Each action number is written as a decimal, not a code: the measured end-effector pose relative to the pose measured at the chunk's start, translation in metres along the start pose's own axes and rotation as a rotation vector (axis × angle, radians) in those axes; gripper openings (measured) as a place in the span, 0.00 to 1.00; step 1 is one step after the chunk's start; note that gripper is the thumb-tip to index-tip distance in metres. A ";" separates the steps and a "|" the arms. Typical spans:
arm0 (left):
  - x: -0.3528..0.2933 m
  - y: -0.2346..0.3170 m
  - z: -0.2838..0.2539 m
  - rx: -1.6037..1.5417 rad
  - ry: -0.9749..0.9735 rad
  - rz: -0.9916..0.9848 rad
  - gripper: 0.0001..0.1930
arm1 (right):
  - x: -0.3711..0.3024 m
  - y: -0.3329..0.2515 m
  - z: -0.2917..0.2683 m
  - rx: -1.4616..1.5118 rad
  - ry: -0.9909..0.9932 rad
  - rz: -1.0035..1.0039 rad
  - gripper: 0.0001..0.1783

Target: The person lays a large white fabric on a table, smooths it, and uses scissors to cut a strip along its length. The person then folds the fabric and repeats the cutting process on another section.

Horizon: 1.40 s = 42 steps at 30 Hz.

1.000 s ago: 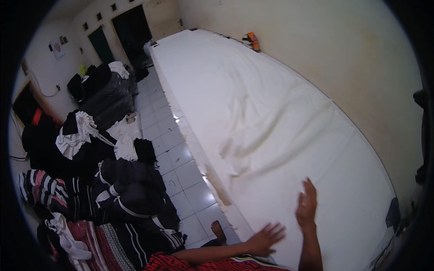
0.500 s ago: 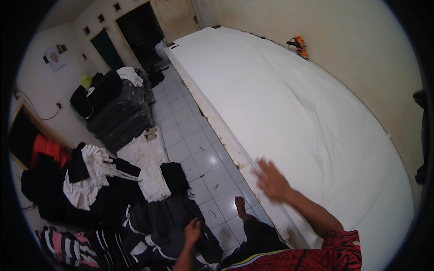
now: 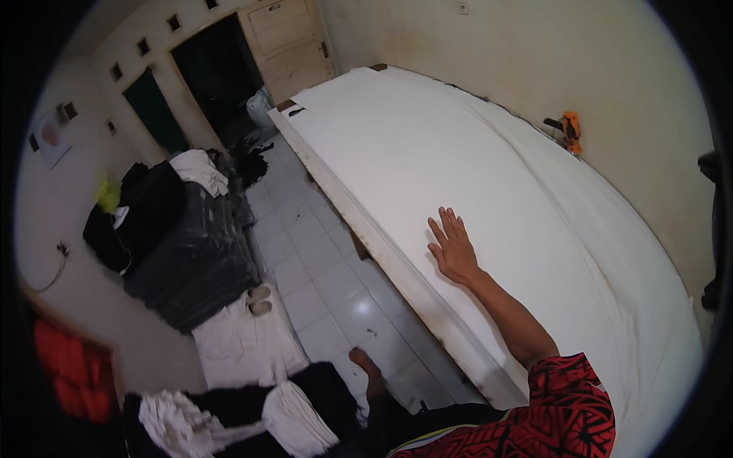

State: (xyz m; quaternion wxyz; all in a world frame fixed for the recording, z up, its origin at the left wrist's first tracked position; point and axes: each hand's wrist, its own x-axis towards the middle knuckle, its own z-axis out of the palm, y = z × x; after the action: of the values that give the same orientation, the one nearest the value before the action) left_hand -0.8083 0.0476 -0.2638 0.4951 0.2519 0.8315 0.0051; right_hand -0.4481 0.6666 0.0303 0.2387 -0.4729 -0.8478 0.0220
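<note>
A wide sheet of white fabric (image 3: 427, 145) covers a long table, with layered edges along its left side and loose folds toward the wall. My right hand (image 3: 456, 250) is over the fabric near that left edge, palm down with its fingers stretched out and holding nothing. It appears to rest on the cloth or hover just above it. My left hand is outside the picture.
An orange and black hand-held power tool (image 3: 571, 132) stands at the table's wall side. Dark wrapped stacks (image 3: 191, 259) line the left, beside a pair of shoes (image 3: 259, 300). White cloth (image 3: 294, 420) and black cloth lie lower left. Grey tiles (image 3: 317, 282) run between.
My right hand has moved forward over the fabric, its fingers now spread flat. The left hand has gone out of view. My view has shifted along the table.
</note>
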 end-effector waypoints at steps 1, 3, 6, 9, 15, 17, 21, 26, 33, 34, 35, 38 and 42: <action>0.033 0.021 -0.028 -0.002 0.022 0.035 0.27 | 0.038 -0.002 0.027 -0.062 -0.096 -0.021 0.35; 0.101 0.078 -0.103 0.015 0.136 0.195 0.29 | 0.095 -0.016 0.080 -0.199 -0.487 -0.244 0.36; 0.202 0.230 -0.260 0.032 0.656 0.450 0.19 | 0.172 -0.030 0.133 0.152 -0.527 -0.280 0.35; 0.268 0.442 -0.418 0.003 0.465 0.902 0.26 | 0.254 -0.020 0.152 0.490 0.026 0.299 0.33; 0.308 0.836 -0.542 0.472 0.263 1.741 0.26 | 0.416 0.076 0.190 2.117 1.107 0.975 0.12; 0.325 0.914 -0.546 0.702 0.187 1.875 0.24 | 0.466 0.114 0.229 2.165 1.307 0.943 0.09; 0.365 1.011 -0.577 0.637 -0.137 2.163 0.18 | 0.592 0.180 0.289 2.222 1.322 1.041 0.12; 0.389 1.217 -0.695 0.216 -0.557 2.050 0.05 | 0.753 0.245 0.175 1.075 1.128 1.473 0.30; 0.420 1.741 -0.751 -0.162 -0.295 1.993 0.15 | 0.840 0.113 0.150 0.019 1.155 0.870 0.32; 0.431 1.799 -0.738 -0.051 -0.343 1.934 0.18 | 0.841 0.065 0.196 0.199 1.183 0.993 0.28; 0.445 1.851 -0.725 0.172 -0.217 1.948 0.20 | 0.841 0.021 0.243 0.481 1.205 1.161 0.26; 0.501 1.958 -0.674 0.507 0.137 2.183 0.24 | 0.853 -0.091 0.375 0.812 1.511 1.855 0.27; 0.585 1.994 -0.606 0.828 0.074 2.226 0.29 | 0.894 -0.130 0.441 0.557 1.951 2.062 0.23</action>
State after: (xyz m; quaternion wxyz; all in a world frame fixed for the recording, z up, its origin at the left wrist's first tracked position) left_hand -0.7071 2.1827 0.0788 0.0748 0.9766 0.1075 0.1706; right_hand -1.1307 1.4050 0.0174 0.6718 -0.6276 0.3931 0.0170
